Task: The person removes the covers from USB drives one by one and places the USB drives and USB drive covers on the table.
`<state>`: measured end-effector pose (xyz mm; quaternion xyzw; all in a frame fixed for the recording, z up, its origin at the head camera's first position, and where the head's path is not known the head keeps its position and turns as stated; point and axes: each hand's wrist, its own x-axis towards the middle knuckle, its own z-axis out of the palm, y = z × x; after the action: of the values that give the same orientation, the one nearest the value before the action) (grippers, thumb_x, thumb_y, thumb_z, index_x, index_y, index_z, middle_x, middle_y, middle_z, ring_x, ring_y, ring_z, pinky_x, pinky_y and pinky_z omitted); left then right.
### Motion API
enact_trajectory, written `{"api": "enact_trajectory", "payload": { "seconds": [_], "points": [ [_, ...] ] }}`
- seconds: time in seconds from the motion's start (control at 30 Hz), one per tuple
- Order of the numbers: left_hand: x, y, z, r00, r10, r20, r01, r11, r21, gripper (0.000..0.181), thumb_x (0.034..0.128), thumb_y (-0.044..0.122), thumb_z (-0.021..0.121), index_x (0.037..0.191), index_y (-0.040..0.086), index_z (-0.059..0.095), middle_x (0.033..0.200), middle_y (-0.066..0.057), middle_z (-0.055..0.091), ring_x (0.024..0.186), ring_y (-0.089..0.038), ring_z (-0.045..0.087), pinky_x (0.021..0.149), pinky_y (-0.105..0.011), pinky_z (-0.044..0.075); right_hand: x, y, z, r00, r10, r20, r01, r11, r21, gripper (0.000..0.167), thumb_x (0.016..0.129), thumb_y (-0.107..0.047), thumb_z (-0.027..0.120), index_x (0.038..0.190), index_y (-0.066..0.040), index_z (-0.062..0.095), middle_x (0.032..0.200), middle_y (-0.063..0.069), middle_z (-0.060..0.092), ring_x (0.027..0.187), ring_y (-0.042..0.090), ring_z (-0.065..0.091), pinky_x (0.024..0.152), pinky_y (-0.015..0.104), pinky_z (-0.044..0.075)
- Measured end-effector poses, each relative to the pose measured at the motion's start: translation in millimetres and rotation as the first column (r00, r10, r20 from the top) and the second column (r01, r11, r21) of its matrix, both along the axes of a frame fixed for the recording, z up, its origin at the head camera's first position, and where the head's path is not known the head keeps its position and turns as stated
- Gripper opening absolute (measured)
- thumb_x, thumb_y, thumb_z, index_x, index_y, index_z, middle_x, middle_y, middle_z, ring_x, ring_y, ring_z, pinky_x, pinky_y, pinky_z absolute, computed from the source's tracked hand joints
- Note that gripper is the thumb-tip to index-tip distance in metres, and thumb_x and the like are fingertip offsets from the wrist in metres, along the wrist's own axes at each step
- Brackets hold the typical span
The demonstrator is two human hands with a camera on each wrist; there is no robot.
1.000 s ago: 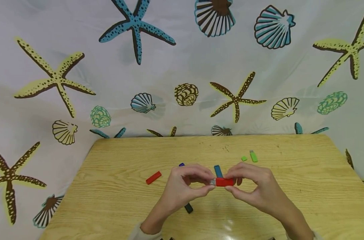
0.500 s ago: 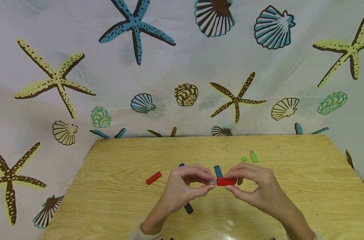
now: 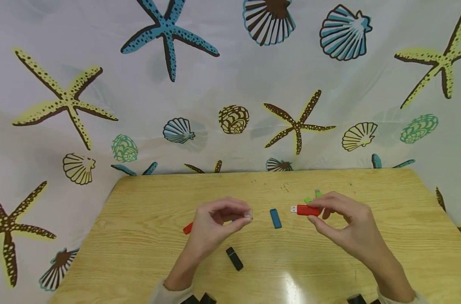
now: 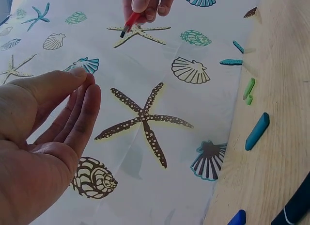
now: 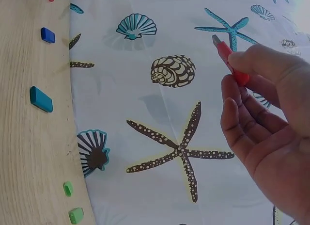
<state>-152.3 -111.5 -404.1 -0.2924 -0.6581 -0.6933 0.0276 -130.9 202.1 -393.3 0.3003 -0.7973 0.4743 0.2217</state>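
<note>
Red USB stick [image 3: 307,210]: I see a red body, its silver plug [image 3: 293,209] exposed.
Pose: near level in my head view, plug pointing left.
Position: raised, pinched by the right hand [image 3: 353,226].
Clear piece [image 3: 248,214]: small, pale, pinched at the left hand's [image 3: 217,228] fingertips; I cannot resolve its shape.

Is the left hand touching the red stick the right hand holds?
Apart. The head view shows a gap between the left hand and red stick, with table visible through it.

Workspace: wooden table [image 3: 139,236], seashell-print cloth [image 3: 215,84]
</note>
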Motion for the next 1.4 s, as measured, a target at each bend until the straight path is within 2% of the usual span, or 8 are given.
{"api": "enact_trajectory", "payload": {
  "seconds": [0.17, 0.47, 0.67, 0.8, 0.87, 1.0, 1.13, 1.4],
  "points": [
    [-2.9, -0.9, -1.9, 1.0, 0.019, 0.003, -0.019, 1.0, -0.001, 0.017, 0.0877, -0.01, 0.075, 0.104, -0.007, 0.074, 0.104, -0.023, 0.071, 0.094, -0.022, 0.074, 0.085, -0.04, 0.062, -5.5, 3, -6.8, 0.998, -0.06, 0.025, 0.06, 0.998, -0.025, 0.04, 0.077, 0.017, 0.08, 0.109, -0.006, 0.076, 0.105, 0.003, 0.073, 0.077, 0.01, 0.065, 0.071, 0.018, 0.059],
    [-8.1, -3.0, -5.9, 0.998, 0.06, 0.006, -0.06, 0.998, -0.012, 0.019, 0.0873, -0.009, 0.076, 0.106, -0.005, 0.075, 0.104, -0.022, 0.072, 0.095, -0.023, 0.075, 0.084, -0.04, 0.062, -16.1, 4, -26.1, 0.993, -0.08, 0.084, 0.085, 0.994, -0.063, 0.039, 0.076, 0.024, 0.074, 0.11, 0.003, 0.075, 0.106, 0.012, 0.072, 0.085, 0.013, 0.071, 0.071, 0.022, 0.062],
    [-11.0, -3.7, -8.2, 0.998, 0.063, 0.005, -0.063, 0.998, -0.011, 0.02, 0.0878, -0.008, 0.076, 0.107, -0.005, 0.074, 0.104, -0.022, 0.072, 0.093, -0.022, 0.075, 0.079, -0.038, 0.063, -22.6, 4, -37.3, 0.985, -0.16, 0.069, 0.162, 0.987, -0.018, 0.033, 0.077, 0.016, 0.081, 0.105, 0.0, 0.076, 0.097, 0.007, 0.075, 0.079, 0.01, 0.069, 0.07, 0.018, 0.06],
    [-12.3, -4.9, -9.5, 0.997, 0.072, 0.008, -0.072, 0.997, -0.016, 0.019, 0.0884, -0.007, 0.076, 0.107, -0.004, 0.074, 0.102, -0.022, 0.073, 0.09, -0.022, 0.075, 0.074, -0.036, 0.064, -27.8, 3, -46.7, 0.974, -0.221, 0.049, 0.221, 0.975, -0.006, 0.029, 0.078, 0.01, 0.084, 0.104, -0.003, 0.078, 0.093, 0.005, 0.076, 0.077, 0.01, 0.069, 0.069, 0.016, 0.059],
    [-13.0, -5.9, -10.4, 0.996, 0.086, 0.01, -0.086, 0.996, -0.022, 0.02, 0.0883, -0.007, 0.076, 0.108, -0.004, 0.075, 0.102, -0.021, 0.073, 0.09, -0.022, 0.075, 0.075, -0.037, 0.064, -31.3, 1, -52.7, 0.967, -0.25, 0.049, 0.25, 0.968, -0.005, 0.028, 0.079, 0.007, 0.085, 0.104, -0.004, 0.078, 0.092, 0.005, 0.076, 0.077, 0.01, 0.069, 0.068, 0.016, 0.059],
    [-14.2, -6.3, -12.3, 0.995, 0.101, 0.019, -0.101, 0.995, -0.026, 0.02, 0.088, -0.007, 0.077, 0.108, -0.004, 0.075, 0.104, -0.021, 0.073, 0.092, -0.021, 0.075, 0.08, -0.036, 0.063, -37.8, -2, -66.2, 0.943, -0.325, 0.071, 0.325, 0.946, 0.008, 0.025, 0.08, 0.001, 0.087, 0.103, -0.004, 0.079, 0.09, 0.003, 0.076, 0.076, 0.008, 0.068, 0.065, 0.018, 0.058],
    [-15.9, -6.6, -14.0, 0.993, 0.117, 0.023, -0.116, 0.993, -0.031, 0.02, 0.0886, -0.006, 0.077, 0.108, -0.003, 0.075, 0.105, -0.02, 0.073, 0.093, -0.021, 0.074, 0.081, -0.035, 0.063, -45.4, -6, -79.1, 0.914, -0.388, 0.115, 0.388, 0.921, 0.029, 0.023, 0.081, -0.002, 0.087, 0.102, -0.003, 0.079, 0.089, 0.004, 0.075, 0.075, 0.013, 0.067, 0.063, 0.021, 0.058],
    [-18.3, -8.6, -13.6, 0.985, 0.165, 0.045, -0.163, 0.985, -0.053, 0.02, 0.0873, -0.004, 0.079, 0.107, -0.002, 0.076, 0.105, -0.018, 0.074, 0.093, -0.02, 0.075, 0.082, -0.034, 0.063, -61.3, -18, -101.2, 0.847, -0.464, 0.26, 0.458, 0.885, 0.085, 0.02, 0.085, -0.009, 0.085, 0.102, -0.001, 0.079, 0.084, 0.008, 0.075, 0.074, 0.02, 0.069, 0.06, 0.019, 0.054]
  ]
}}
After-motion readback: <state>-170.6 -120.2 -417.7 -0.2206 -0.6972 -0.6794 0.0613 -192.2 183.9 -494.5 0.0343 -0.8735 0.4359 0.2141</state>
